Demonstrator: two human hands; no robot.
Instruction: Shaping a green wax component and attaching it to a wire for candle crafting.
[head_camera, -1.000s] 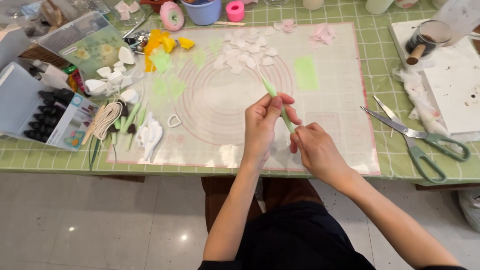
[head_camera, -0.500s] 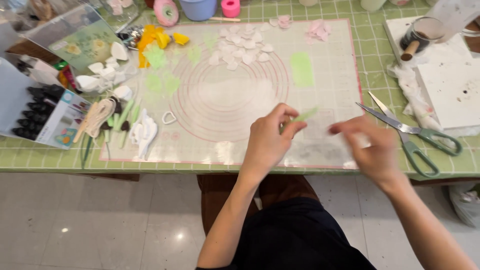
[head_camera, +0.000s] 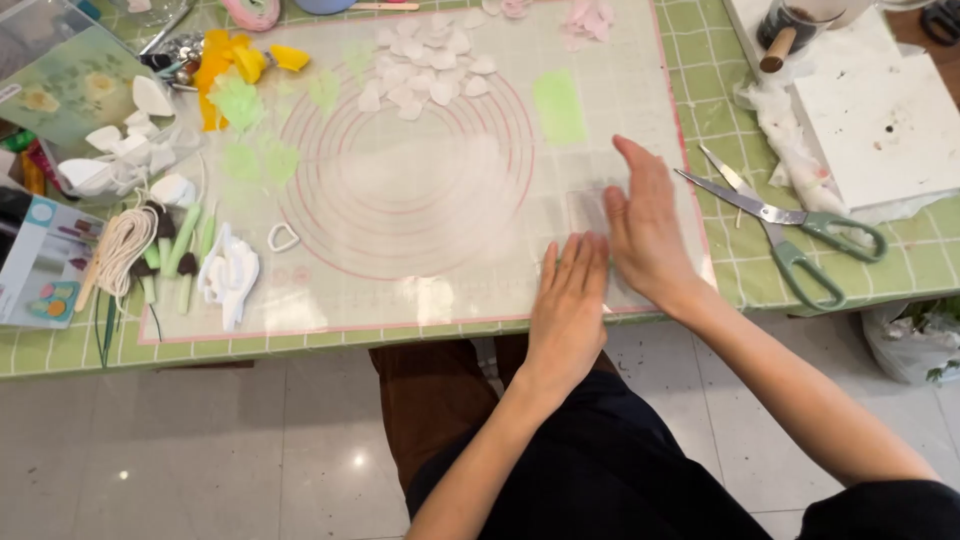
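While both our hands rest at the near right corner of the translucent work mat (head_camera: 420, 200), neither one pinches or grips anything we can see. Our left hand (head_camera: 567, 305) lies palm down with fingers straight and close together, reaching over the mat's front edge. Our right hand (head_camera: 645, 225) stands on its side just beside it, fingers extended and together, its edge pressing on the mat; the two hands touch near the left fingertips. Whether anything lies under the left palm we cannot tell. A flat pale green rectangle of clay (head_camera: 560, 107) sits on the mat, apart from our right fingertips. White petal pieces (head_camera: 425, 65) lie scattered at the mat's far side, with yellow pieces (head_camera: 235, 65) and light green leaf shapes (head_camera: 245, 130) to the left. Green-handled scissors (head_camera: 790, 225) lie open on the green checked tablecloth (head_camera: 720, 60), near our right hand. At the left edge sit a coil of string (head_camera: 125, 245), some green stems (head_camera: 180, 245) and white cutters (head_camera: 230, 275). A white block (head_camera: 880, 125) rests at the far right.
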